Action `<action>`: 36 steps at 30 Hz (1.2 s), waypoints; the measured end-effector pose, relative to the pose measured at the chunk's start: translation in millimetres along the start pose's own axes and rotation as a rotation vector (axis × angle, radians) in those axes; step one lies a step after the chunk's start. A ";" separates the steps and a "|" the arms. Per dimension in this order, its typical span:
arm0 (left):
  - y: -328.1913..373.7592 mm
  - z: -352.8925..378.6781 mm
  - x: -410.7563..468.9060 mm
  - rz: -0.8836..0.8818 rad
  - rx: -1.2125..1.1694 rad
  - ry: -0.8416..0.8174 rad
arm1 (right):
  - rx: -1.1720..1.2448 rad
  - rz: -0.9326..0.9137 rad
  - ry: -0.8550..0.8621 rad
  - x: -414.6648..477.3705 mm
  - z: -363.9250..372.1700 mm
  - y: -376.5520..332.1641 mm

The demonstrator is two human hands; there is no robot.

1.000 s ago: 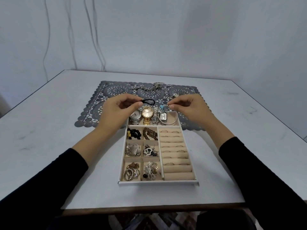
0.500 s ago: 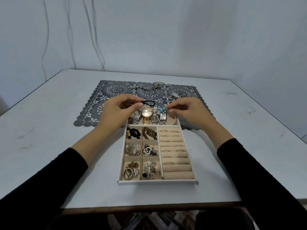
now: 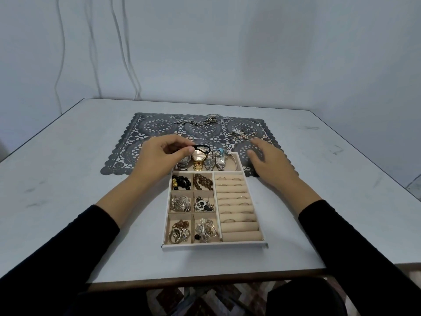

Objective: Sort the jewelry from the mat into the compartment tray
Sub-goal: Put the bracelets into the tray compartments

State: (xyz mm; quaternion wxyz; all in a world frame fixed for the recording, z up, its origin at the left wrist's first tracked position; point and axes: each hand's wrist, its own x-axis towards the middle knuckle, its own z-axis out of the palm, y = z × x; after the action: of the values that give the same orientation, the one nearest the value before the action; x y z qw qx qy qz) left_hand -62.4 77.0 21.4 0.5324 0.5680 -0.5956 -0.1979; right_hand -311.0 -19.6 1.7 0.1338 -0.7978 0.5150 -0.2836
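Pale walls are seen behind a white table [image 3: 68, 179], on which a dark lace mat [image 3: 159, 126] is laid, with a compartment tray [image 3: 214, 246] set at its near edge. A black cord bracelet [image 3: 201, 147] is pinched between thumb and forefinger of the left hand [image 3: 159, 158] and held above the watches [image 3: 199, 158] in the tray's far section. The right hand [image 3: 268, 163] is held with fingers loosely spread over the mat, just beside the tray's far right corner, and nothing is gripped by it. Most of the sorting is judged done: the six small compartments [image 3: 192, 206] are filled and rings are seated in the ring rolls [image 3: 237, 201]. Chains [image 3: 205, 120] and a pearl piece [image 3: 239, 133] are left on the mat's far side, and the bracelet is not yet put down.
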 end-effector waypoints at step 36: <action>-17.5 -14.0 8.2 0.229 0.378 -0.344 | -0.102 -0.041 -0.133 -9.6 4.0 6.0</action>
State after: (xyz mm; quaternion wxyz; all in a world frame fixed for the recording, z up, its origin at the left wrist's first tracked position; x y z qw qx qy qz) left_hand -40.4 70.0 15.1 0.3272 0.5442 -0.7639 -0.1154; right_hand -316.0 -13.9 -7.6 0.1213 -0.8311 0.5020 -0.2060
